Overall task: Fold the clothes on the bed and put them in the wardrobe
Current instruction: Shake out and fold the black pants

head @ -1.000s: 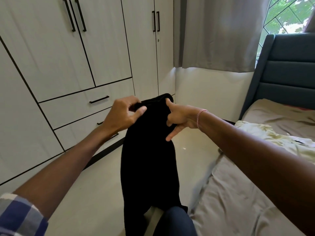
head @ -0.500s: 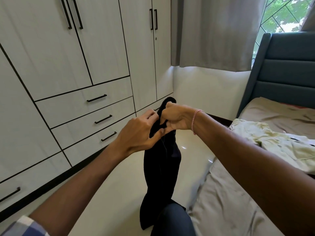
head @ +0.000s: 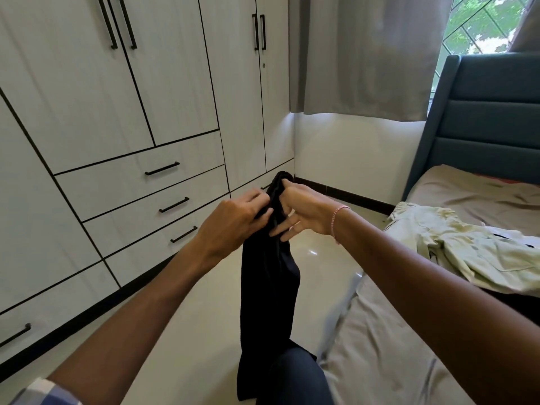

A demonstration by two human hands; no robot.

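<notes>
Head view: left hand [head: 233, 223] and right hand [head: 306, 211], formerly apart, now pinch black garment [head: 268, 287] together; lengthwise fold begun.

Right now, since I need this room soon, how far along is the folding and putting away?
Done: nothing that shows; the wardrobe has its doors and drawers shut. In hand: the left hand and right hand grip the top of a black garment, which hangs narrow above the floor, seemingly mid-fold. Left: a pale garment lies crumpled on the bed; both must go into the wardrobe.
</notes>
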